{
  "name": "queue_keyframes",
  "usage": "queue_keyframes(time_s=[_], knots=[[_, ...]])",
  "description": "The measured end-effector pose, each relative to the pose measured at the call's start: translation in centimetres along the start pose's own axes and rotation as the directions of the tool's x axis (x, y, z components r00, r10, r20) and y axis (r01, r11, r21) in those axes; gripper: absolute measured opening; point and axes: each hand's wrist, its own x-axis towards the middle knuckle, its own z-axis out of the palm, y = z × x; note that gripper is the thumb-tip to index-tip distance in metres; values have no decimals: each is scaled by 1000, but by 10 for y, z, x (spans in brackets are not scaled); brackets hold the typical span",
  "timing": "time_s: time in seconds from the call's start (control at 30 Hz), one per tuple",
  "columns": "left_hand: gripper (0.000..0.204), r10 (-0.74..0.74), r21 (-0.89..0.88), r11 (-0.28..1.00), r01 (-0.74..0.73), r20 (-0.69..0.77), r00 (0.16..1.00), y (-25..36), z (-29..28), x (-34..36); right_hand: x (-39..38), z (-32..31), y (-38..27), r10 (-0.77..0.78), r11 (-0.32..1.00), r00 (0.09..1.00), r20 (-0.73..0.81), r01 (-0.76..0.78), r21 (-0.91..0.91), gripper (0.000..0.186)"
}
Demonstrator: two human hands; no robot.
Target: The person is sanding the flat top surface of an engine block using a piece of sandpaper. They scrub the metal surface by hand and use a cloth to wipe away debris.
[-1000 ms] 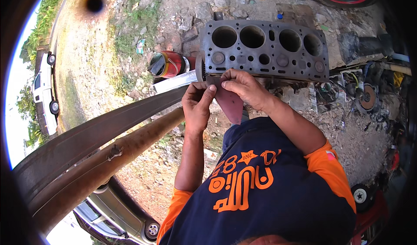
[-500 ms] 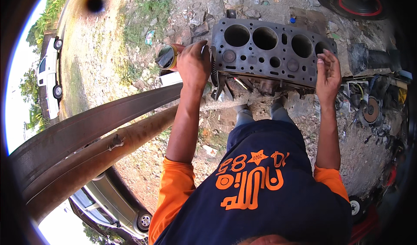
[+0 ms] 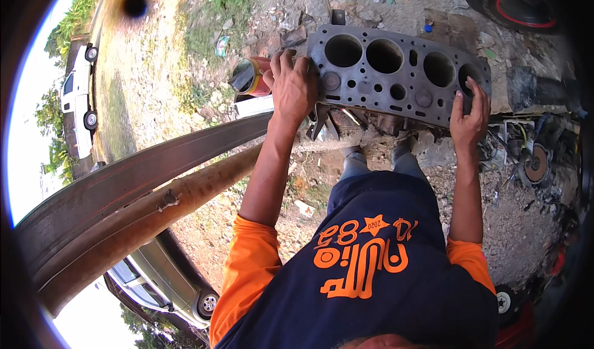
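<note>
The engine block [image 3: 399, 70] sits just beyond the person's feet, a little right of centre, its flat grey top facing up. It runs from left to right, with four round bores along the far side and smaller holes and slots along the near side.

The left hand [image 3: 295, 89] lies palm down at the left end of the block, fingers bent and slightly apart; whether they clamp the edge cannot be told. The right hand [image 3: 470, 117] is at the right end, its fingers loosely spread and the thumb standing apart, with the fingertips at the near rim of the right bore [image 3: 472, 72]. Nothing is pinched in it.

A red bucket [image 3: 261, 84] is just left of the left hand, and a pale bar [image 3: 255, 106] lies on its near side. A long brown beam [image 3: 154, 154] and a rusty pipe [image 3: 185, 191] slant from the near left toward the block.

On the far right is a tyre [image 3: 479, 2] with a red-ringed wheel. A round disc [image 3: 535, 164] lies among scrap to the right of the right hand. A white truck [image 3: 77, 98] stands at the far left, a dark car [image 3: 179, 284] at the near left.
</note>
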Motion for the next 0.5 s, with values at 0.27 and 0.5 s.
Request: queue_keyframes(time_s=[0.27,0.5], knots=[[49,66,-5,998,-67,243,968,-9,-26,6,3,-2,-5,-16,998,1000,5,16,-58,37],[31,70,-120,992,-42,234,970,-2,-25,11,3,-1,-4,-16,997,1000,20,17,-72,36]])
